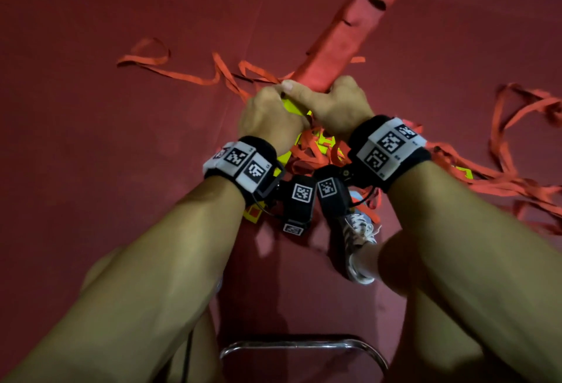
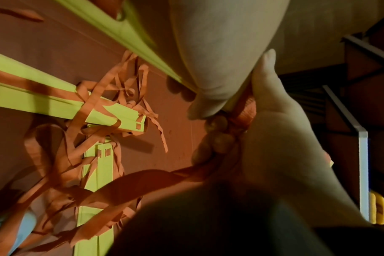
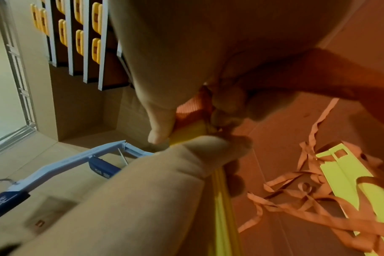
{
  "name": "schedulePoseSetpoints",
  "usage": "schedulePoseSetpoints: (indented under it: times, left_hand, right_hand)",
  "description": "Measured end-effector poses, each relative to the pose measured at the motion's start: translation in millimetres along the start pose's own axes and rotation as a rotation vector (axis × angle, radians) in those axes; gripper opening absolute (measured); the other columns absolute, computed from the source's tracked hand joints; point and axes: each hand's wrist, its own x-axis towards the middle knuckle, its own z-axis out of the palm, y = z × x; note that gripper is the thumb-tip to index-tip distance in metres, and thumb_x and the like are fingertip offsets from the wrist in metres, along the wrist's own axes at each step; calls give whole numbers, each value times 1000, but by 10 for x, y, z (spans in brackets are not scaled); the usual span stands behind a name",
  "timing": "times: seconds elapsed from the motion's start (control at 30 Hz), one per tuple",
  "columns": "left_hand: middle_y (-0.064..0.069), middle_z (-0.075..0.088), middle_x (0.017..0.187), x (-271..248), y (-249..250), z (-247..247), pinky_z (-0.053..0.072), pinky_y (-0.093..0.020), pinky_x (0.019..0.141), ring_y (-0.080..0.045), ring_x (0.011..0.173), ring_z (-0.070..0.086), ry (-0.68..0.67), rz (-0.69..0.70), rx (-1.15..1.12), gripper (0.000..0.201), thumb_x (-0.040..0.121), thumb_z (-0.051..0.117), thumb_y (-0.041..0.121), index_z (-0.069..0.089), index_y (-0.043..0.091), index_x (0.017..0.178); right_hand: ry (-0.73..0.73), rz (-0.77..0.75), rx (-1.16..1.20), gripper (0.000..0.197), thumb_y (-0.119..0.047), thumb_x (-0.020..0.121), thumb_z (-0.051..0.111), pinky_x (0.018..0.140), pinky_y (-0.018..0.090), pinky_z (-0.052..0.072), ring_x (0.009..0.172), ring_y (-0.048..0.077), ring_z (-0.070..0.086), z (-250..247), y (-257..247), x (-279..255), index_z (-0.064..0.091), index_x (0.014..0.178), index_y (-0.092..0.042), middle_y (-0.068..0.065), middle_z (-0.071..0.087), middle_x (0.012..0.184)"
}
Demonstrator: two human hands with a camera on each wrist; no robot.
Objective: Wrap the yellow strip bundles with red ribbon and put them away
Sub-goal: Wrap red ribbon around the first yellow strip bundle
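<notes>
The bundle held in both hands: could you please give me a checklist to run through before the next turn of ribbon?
1. Both hands on the bundle: ok; left hand and right hand grip its near end.
2. Wrap complete: not ok; bare yellow shows beside the left hand.
3. Ribbon end held fast: cannot tell; the fingers hide it.
4. Loose ribbon untangled: not ok; it lies tangled over the yellow strips on the floor.
5. Storage place in sight: cannot tell.
</notes>
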Motion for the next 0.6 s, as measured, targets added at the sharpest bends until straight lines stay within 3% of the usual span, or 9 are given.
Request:
schedulePoseSetpoints:
  times: [0.07,0.13,0.23,0.33,0.4,0.5,0.6]
  left_hand:
    - [1,75,95,1,13,-5,56,-33,75,-23,89,71,-13,16,-49,42,64,84,36,73,25,103]
    - [7,70,78,3,46,-46,51,-25,62,-10,68,66,-119,38,-169,25,69,86,26,71,21,89]
    - [6,65,67,-19,92,-119,43,-20,51,-7,55,57,-225,39,-306,17,72,81,17,71,10,84]
    - [3,64,64,-59,112,-131,44,-23,50,-9,54,57,-240,51,-401,14,71,78,12,68,10,81]
    - [9,61,59,-57,119,-153,41,-19,48,-4,50,53,-242,85,-403,17,75,79,5,65,14,79]
    - [7,68,68,-41,119,-239,50,-21,57,-4,60,61,-294,100,-493,24,74,85,4,69,14,89]
    - [-6,76,87,-1,84,-302,59,-37,72,-20,76,71,-396,16,-614,41,64,87,16,73,13,102]
  right_hand:
    - [-2,18,67,90,-88,49,63,63,31,43,77,27,64,3,-17,25,72,91,-9,7,69,83]
    - [-12,18,195,74,-73,57,75,58,32,41,65,21,59,-24,-49,21,72,85,-4,3,65,72]
    - [-40,-51,393,70,-56,61,80,57,33,41,62,18,54,-67,-68,14,68,87,8,6,61,72]
    - [-86,-114,465,40,-40,73,80,56,26,43,61,13,58,-97,-108,-37,71,82,-1,5,65,72]
    - [-86,-143,463,28,-35,78,80,55,25,45,62,11,60,-112,-123,-51,73,82,-8,4,67,73]
    - [-82,-185,529,27,-35,74,82,62,31,51,67,15,64,-160,-132,-31,72,82,-11,5,71,75]
    - [-119,-177,537,22,-33,77,79,43,23,43,46,11,53,-249,-143,-47,66,78,-15,-3,63,59]
